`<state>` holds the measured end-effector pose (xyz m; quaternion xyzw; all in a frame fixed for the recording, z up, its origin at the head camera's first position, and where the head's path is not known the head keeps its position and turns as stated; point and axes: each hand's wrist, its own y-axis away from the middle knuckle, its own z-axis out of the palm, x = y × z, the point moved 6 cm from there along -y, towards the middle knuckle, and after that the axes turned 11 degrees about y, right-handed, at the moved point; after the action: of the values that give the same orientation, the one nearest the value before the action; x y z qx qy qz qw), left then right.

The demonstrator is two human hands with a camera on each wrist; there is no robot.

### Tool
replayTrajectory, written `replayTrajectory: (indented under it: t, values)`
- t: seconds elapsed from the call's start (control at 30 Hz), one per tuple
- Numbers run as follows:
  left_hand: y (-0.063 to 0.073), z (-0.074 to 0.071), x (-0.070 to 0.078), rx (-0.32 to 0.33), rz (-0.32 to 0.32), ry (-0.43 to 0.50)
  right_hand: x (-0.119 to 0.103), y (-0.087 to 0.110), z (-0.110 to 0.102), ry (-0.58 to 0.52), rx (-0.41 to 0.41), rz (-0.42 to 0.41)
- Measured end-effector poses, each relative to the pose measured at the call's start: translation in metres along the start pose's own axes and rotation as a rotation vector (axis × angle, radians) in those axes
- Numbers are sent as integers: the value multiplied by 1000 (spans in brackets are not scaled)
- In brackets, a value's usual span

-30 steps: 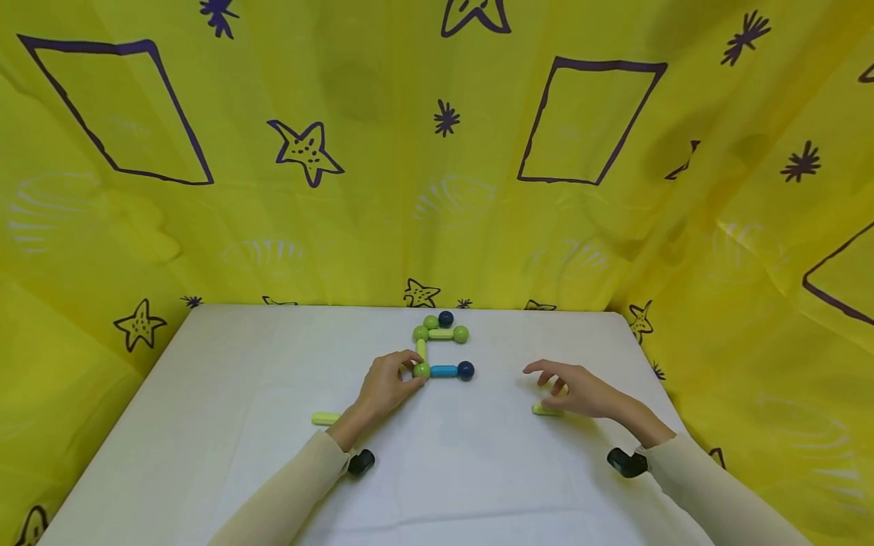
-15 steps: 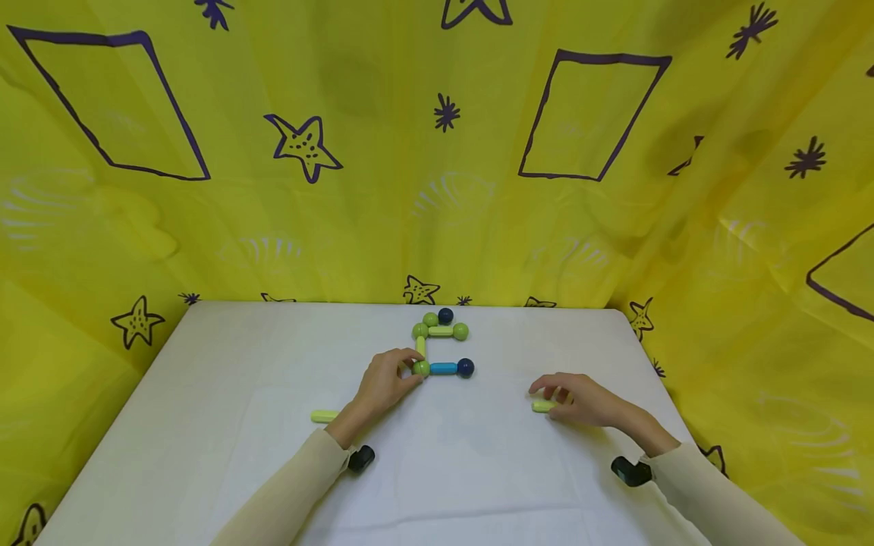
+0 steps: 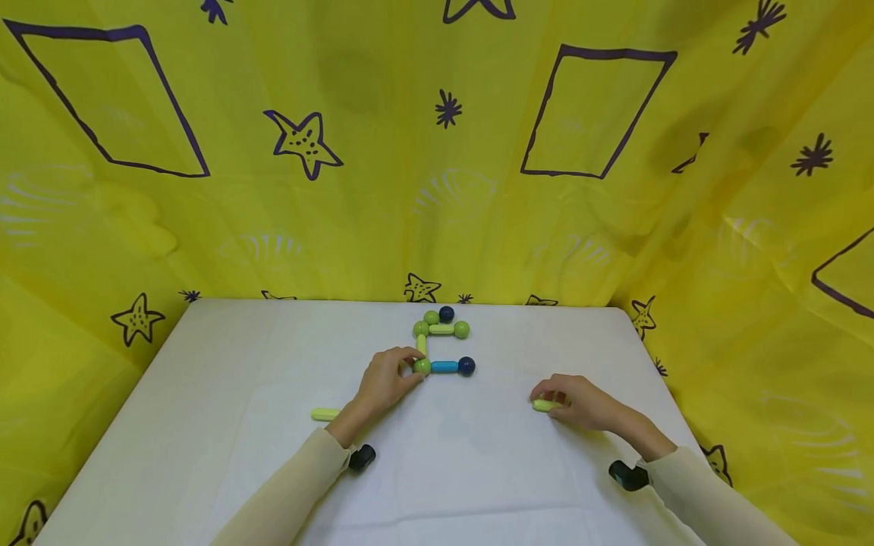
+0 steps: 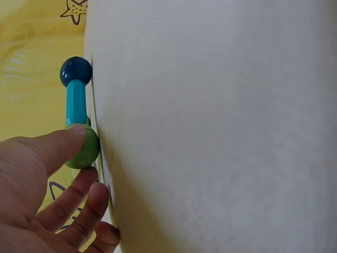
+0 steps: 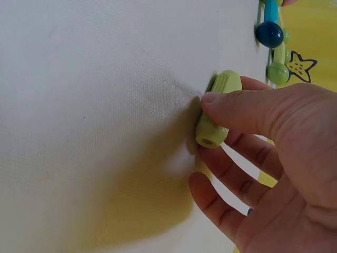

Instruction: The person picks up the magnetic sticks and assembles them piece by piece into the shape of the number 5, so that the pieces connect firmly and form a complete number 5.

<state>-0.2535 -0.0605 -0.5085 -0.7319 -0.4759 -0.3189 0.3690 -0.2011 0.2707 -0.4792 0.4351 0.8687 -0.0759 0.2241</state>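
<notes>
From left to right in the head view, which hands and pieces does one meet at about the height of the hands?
Pale green rod, left hand pinching a green ball, blue rod, dark blue ball, right hand gripping another pale green rod.

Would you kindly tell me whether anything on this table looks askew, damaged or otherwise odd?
Nothing looks damaged or spilled. The only mild oddity is a loose light green stick lying apart from the joined structure, partly hidden by the left arm; it may simply be a spare piece.
</notes>
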Motion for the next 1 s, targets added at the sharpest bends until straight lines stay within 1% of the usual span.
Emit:
replayTrajectory:
  t: [0.23, 0.37, 0.47, 0.57, 0.83, 1.0]
  values:
    - [-1, 0, 2, -1, -3, 0, 0, 1, -1, 32, 25, -15]
    - [-1, 0, 3, -5, -3, -7, 0, 0, -1, 50, 25, -12]
    - [0, 0, 4, -9, -7, -10, 1, -1, -3, 57, 19, 8]
    - [0, 0, 5, -14, -16, -12, 1, -2, -7, 38, 26, 23]
    - [-1, -1, 7, -25, -28, -21, -4, -3, -25, -10, 111, 3]
    - [-1, -1, 7, -34, -36, -25, -4, -3, -30, -36, 160, -8]
